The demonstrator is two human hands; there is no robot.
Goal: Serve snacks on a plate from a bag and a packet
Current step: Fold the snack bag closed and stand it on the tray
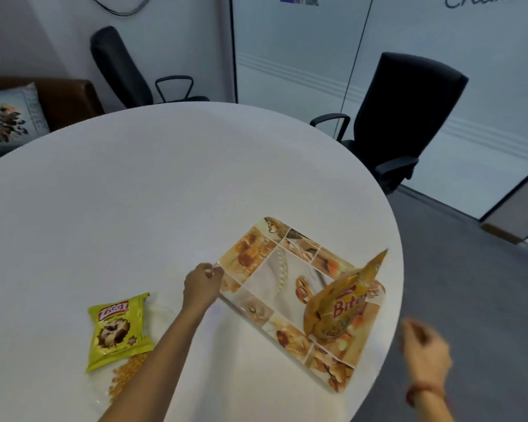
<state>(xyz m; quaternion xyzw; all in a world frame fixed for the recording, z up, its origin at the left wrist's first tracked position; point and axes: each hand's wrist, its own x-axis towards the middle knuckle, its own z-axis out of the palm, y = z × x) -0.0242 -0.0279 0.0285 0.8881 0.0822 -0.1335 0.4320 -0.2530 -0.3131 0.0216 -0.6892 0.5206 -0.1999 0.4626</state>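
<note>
Gripping the near-left corner of the rectangular tray, the left hand has its fingers curled over the rim, arm stretched across the round white table.

Tray: printed with nut and pearl pictures, set toward the table's right edge, skewed to it.

Orange-gold snack bag, lettering "Bit..." partly legible, stands tilted on the right part of the tray, open mouth facing down toward the tray surface, sealed end up.

Right hand: off the table's right edge, over grey floor, blurred. Fingers loosely bent, nothing held; clear of the bag and tray. Reddish thread band at the wrist.

Green packet marked "ZIGGY" lies flat on the table left of the forearm, well apart from the tray. Just below it, partly under the forearm, a clear pouch of small yellow pieces.

Two black office chairs behind the table.
</note>
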